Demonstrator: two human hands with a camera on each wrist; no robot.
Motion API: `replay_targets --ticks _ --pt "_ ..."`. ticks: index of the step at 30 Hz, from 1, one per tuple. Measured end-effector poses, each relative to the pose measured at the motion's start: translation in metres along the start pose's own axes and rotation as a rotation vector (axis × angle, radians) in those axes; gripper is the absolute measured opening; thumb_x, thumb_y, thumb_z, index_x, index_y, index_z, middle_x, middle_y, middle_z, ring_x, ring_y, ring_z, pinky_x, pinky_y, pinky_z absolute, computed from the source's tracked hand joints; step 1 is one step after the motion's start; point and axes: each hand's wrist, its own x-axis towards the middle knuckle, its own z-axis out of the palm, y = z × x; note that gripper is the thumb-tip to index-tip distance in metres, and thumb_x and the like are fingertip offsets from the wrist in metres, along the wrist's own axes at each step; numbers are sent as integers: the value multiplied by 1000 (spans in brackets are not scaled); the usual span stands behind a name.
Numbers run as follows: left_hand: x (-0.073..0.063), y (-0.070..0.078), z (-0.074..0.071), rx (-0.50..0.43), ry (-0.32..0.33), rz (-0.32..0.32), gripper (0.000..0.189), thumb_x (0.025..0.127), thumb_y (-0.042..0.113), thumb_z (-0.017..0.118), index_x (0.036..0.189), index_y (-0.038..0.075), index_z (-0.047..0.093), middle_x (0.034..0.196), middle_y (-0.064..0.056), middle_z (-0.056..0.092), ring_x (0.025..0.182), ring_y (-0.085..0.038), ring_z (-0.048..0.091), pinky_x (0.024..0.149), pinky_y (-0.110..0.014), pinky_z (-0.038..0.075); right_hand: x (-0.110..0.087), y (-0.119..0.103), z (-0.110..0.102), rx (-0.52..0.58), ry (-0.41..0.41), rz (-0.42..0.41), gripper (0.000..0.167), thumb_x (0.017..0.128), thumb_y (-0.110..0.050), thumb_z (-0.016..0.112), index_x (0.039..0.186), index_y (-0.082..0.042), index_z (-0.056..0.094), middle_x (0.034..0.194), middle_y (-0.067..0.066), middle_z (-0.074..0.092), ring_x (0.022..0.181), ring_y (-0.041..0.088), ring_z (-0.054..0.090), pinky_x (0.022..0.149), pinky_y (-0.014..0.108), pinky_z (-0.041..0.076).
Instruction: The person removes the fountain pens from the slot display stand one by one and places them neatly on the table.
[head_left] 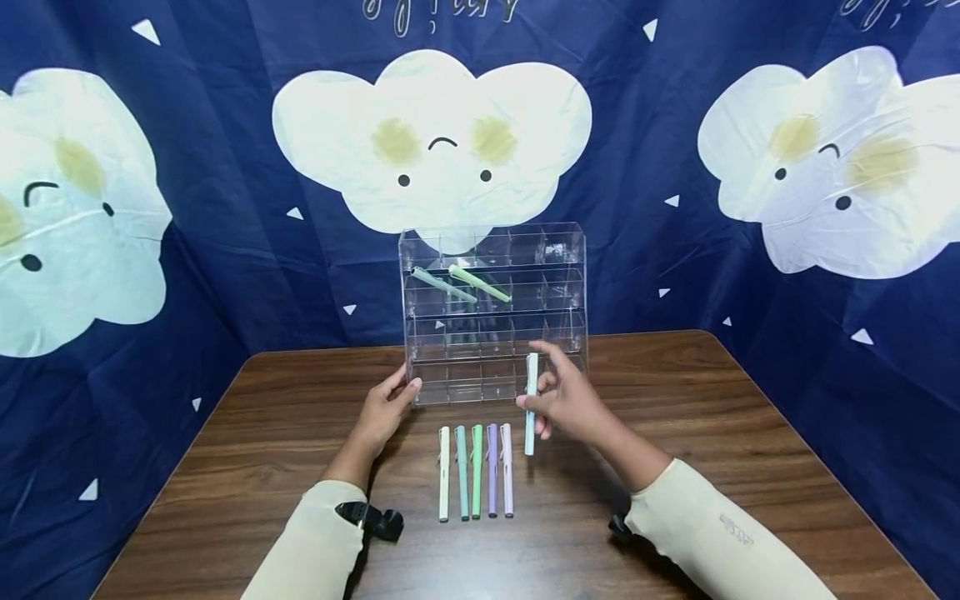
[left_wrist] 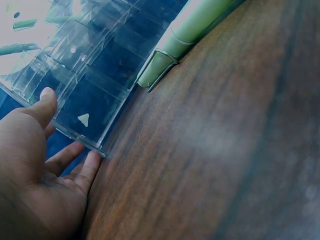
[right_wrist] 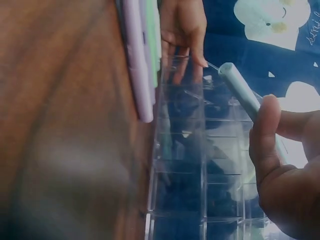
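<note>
You're part way through, by the look of it. One clear acrylic organizer [head_left: 492, 312] stands just beyond your hands, two pens [head_left: 459, 283] already slotted in it. Your left hand [head_left: 386, 410] rests open-fingered against its left corner. Your right hand [head_left: 564, 402] pinches one light-blue pen [head_left: 530, 402] near the front. Five pens [head_left: 476, 471] wait between your wrists.

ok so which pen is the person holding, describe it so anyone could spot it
Start at the clear acrylic organizer standing at the back of the wooden table. Just in front of its lower right part, the right hand pinches a pale blue pen, held upright. Unlike the five pens lying side by side on the table to its left, it is lifted and gripped.
</note>
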Motion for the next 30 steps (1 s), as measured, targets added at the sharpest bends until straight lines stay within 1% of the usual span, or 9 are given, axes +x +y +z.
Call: replay_targets --ticks 2,4,7,10,15,17,23,27,30 --pt "0 0 0 -1 5 -3 64 112 32 66 169 19 41 170 -20 46 151 -36 52 117 -37 51 -4 4 1 -18 -28 5 90 92 8 81 166 -16 36 86 10 55 51 20 65 46 41 61" --pt "-1 0 0 -11 7 -1 63 112 32 66 169 19 42 169 -19 47 151 -35 53 116 -37 51 -7 7 2 -22 -53 5 88 92 8 81 165 -15 37 87 10 55 51 20 65 47 42 61" --pt "-1 1 0 -15 4 7 63 112 31 65 169 19 41 170 -19 46 152 -36 52 116 -36 51 -11 12 3 7 -69 13 87 93 9 79 166 -13 37 89 10 55 53 19 66 49 42 62" --pt "-1 1 0 -30 1 2 63 112 30 65 169 19 41 170 -19 46 151 -35 52 115 -34 52 -14 16 4 42 -83 30 87 95 10 77 168 -13 35 93 10 55 55 17 67 52 41 64" --pt "-2 0 2 -58 5 -11 62 112 28 65 169 18 42 165 -23 53 146 -35 57 110 -32 56 -18 22 5 71 -117 65 86 97 13 72 169 -13 33 95 11 59 58 17 69 56 41 66" --pt "-2 0 2 -56 5 -9 62 112 28 65 169 18 42 164 -24 53 146 -35 57 111 -33 55 -20 25 4 80 -136 81 85 97 13 70 169 -11 32 95 12 60 58 17 69 56 41 66" --pt "-3 0 3 -51 -1 -11 63 112 31 66 169 20 42 167 -21 50 149 -35 54 116 -40 54 -24 33 4 106 -189 114 83 97 12 71 168 -5 31 94 10 60 60 17 69 55 36 65" --pt "-3 1 3 -34 -1 -2 64 112 33 66 169 19 42 167 -21 51 149 -36 54 114 -37 53 -23 39 5 115 -217 121 81 97 11 72 166 -3 32 92 9 60 62 17 69 55 32 63" --pt "-3 0 2 -29 5 -1 63 112 33 66 169 20 42 168 -19 49 151 -34 53 112 -33 53 -21 43 5 99 -242 93 80 98 8 74 166 -2 32 90 8 61 63 18 70 54 30 62"
